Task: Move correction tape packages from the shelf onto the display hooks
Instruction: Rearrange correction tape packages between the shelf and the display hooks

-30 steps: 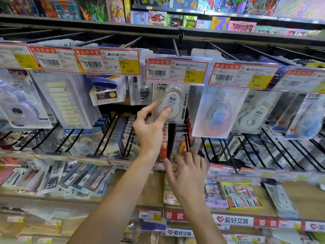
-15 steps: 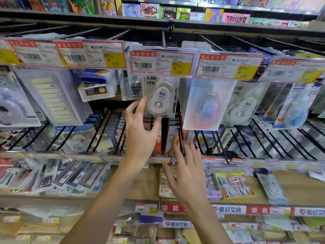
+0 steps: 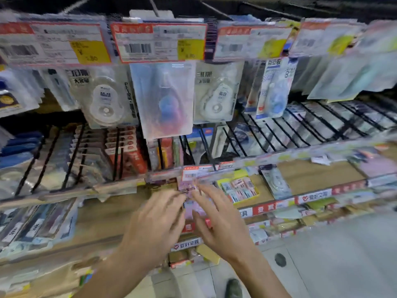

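Pinkish-lilac plastic shows between both hands: a stack of small packages (image 3: 189, 208) on the wooden shelf (image 3: 311, 175), with the left hand (image 3: 156, 224) and right hand (image 3: 219, 218) closing on it from either side, fingers spread and only loosely bent, presumably to gather several at once; motion blur hides whether either has a real grip. Above and farther back, correction tape packages (image 3: 105, 100) hang in rows from display hooks (image 3: 154, 6) under price tags (image 3: 159, 43), facing outward so shoppers can read them.

wooden shelf (image 3: 318, 175), pink packages (image 3: 194, 206), yellow tray (image 3: 238, 190)
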